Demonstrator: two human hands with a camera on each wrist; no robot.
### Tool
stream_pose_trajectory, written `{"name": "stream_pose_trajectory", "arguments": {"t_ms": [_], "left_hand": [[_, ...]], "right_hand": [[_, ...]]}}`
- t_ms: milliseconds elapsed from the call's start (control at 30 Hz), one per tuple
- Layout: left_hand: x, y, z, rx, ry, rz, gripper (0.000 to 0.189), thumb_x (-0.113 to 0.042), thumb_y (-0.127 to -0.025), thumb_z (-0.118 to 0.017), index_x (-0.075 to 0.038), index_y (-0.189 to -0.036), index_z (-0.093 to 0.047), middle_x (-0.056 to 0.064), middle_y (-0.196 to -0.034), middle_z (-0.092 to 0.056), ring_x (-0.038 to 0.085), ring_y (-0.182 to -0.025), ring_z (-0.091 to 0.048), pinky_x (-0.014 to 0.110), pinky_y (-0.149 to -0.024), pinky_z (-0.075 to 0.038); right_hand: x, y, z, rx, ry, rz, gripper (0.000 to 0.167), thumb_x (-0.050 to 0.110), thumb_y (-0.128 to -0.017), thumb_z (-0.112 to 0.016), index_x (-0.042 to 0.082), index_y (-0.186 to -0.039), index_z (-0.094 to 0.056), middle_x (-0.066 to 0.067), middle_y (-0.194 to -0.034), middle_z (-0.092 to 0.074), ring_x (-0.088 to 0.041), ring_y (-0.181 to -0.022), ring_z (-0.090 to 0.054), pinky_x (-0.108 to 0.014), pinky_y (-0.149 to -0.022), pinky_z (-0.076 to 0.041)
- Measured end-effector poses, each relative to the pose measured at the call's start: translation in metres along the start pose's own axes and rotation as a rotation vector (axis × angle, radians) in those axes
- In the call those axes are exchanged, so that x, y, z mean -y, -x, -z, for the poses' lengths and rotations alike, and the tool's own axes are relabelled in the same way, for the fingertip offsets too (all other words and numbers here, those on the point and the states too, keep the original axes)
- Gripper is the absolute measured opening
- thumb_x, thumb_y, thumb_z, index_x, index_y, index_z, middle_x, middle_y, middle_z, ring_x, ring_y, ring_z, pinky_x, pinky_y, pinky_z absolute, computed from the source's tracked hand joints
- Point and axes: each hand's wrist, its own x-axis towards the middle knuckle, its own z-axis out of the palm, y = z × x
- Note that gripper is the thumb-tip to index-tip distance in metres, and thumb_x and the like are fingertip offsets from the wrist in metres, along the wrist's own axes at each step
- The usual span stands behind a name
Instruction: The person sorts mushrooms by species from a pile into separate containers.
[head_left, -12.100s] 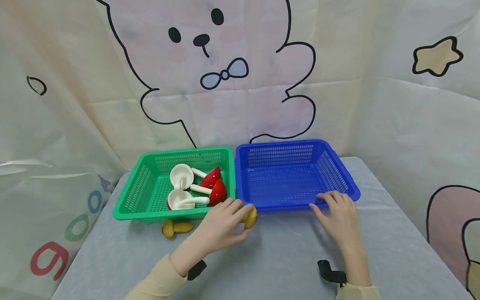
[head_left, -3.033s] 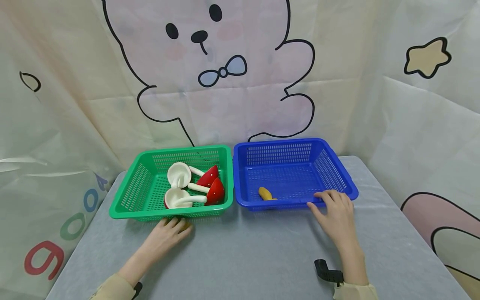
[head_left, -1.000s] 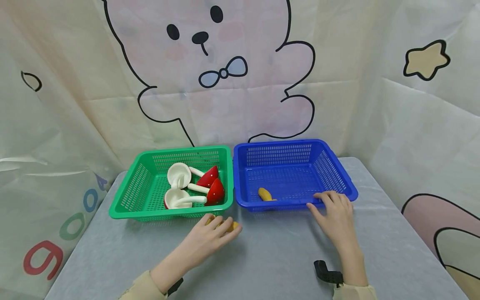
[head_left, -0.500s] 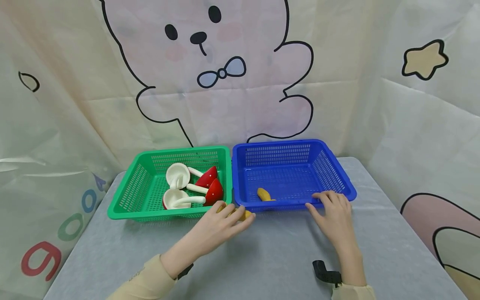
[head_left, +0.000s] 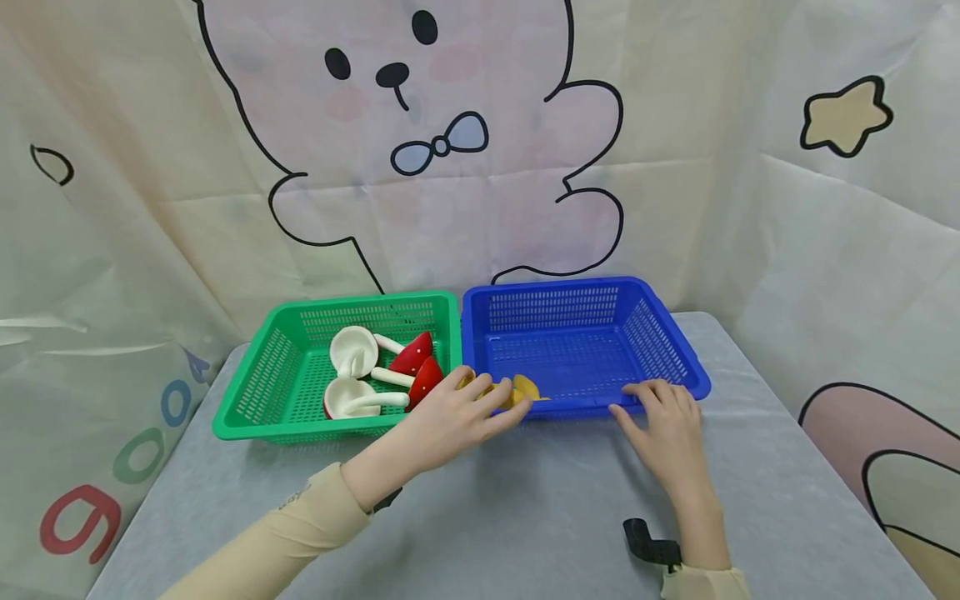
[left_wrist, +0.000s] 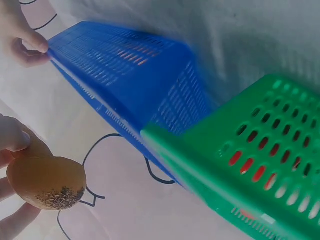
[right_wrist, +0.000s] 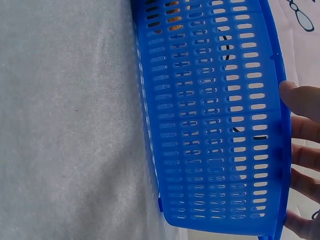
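Note:
My left hand (head_left: pixel 461 421) holds a yellow-brown toy mushroom (left_wrist: pixel 47 182) above the front left corner of the blue basket (head_left: pixel 570 408). In the left wrist view its rounded, dark-speckled end faces the camera; in the head view the fingers hide most of it. Another yellow mushroom (head_left: pixel 526 386) lies inside the blue basket near the front wall, partly covered by the rim. My right hand (head_left: pixel 671 433) grips the basket's front rim at the right, thumb (right_wrist: pixel 300 101) on the outer side and fingers over the inside.
A green basket (head_left: pixel 300 431) stands against the blue one on the left. It holds several toy mushrooms with red, white-dotted caps (head_left: pixel 426 382) and white stems. A grey cloth (head_left: pixel 540 517) covers the table, and a printed curtain (head_left: pixel 675 192) hangs behind.
My left hand picked up the yellow mushroom in front of the green basket and carried it right and up to the blue basket. Another yellow mushroom entered that basket earlier. My right hand stays put.

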Motion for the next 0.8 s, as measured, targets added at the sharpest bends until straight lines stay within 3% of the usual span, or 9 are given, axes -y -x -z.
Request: {"name": "stream_pose_trajectory", "arguments": {"t_ms": [233,500,800], "left_hand": [[0.009,-0.019,-0.007,0.014,-0.015,-0.052,0.048,-0.015,-0.091,-0.065,-0.027,-0.133,-0.047,-0.003,-0.115,-0.059,0.013,-0.09,-0.055,0.025,-0.073,-0.042],[0.015,-0.044,-0.013,-0.05,-0.004,-0.102,0.034,-0.013,-0.097,-0.054,-0.024,-0.128,-0.049,-0.006,-0.104,-0.058,0.011,-0.088,-0.057,0.023,-0.068,-0.042],[0.02,-0.066,-0.023,0.05,0.038,-0.154,0.035,-0.024,-0.097,-0.057,-0.028,-0.13,-0.05,-0.007,-0.111,-0.06,0.01,-0.096,-0.058,0.022,-0.071,-0.044]], "right_hand": [[0.001,0.0,0.0,0.004,0.004,-0.006,0.029,0.018,-0.077,-0.08,0.002,-0.098,-0.069,-0.017,-0.098,-0.063,-0.037,-0.097,-0.05,-0.057,-0.092,-0.035],[0.001,0.0,0.0,-0.002,0.014,-0.001,0.028,0.018,-0.077,-0.08,0.002,-0.097,-0.069,-0.017,-0.097,-0.063,-0.038,-0.096,-0.051,-0.057,-0.091,-0.036],[0.001,0.001,0.001,0.011,0.026,-0.01,0.029,0.019,-0.077,-0.08,0.002,-0.098,-0.069,-0.017,-0.098,-0.064,-0.038,-0.097,-0.051,-0.057,-0.09,-0.038]]}}
